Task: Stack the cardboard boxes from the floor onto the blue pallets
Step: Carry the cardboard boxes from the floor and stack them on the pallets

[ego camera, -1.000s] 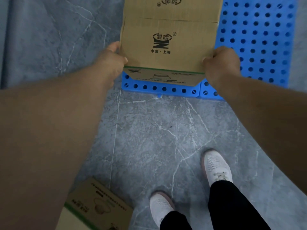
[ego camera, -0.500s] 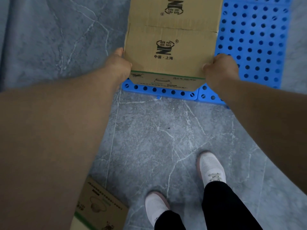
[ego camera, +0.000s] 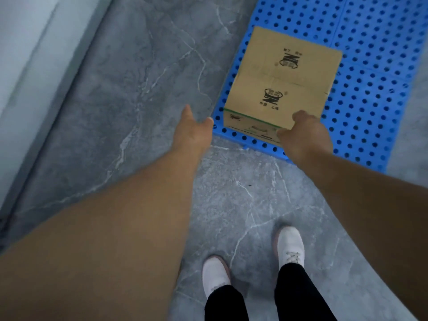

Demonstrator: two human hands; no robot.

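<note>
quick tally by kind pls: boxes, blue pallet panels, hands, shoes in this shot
cardboard box: 1, resting on the pallet
blue pallet: seams show several joined panels, exact count unclear, counted as 1
hands: 2, left hand and right hand
white shoes: 2
total: 6

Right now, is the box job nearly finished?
One cardboard box already sits flat on the blue pallet. The left hand is open, off the box; the right hand is at its near corner, grip unclear. Most of the pallet looks bare, and no other boxes show, so I can't tell what's left.
</note>
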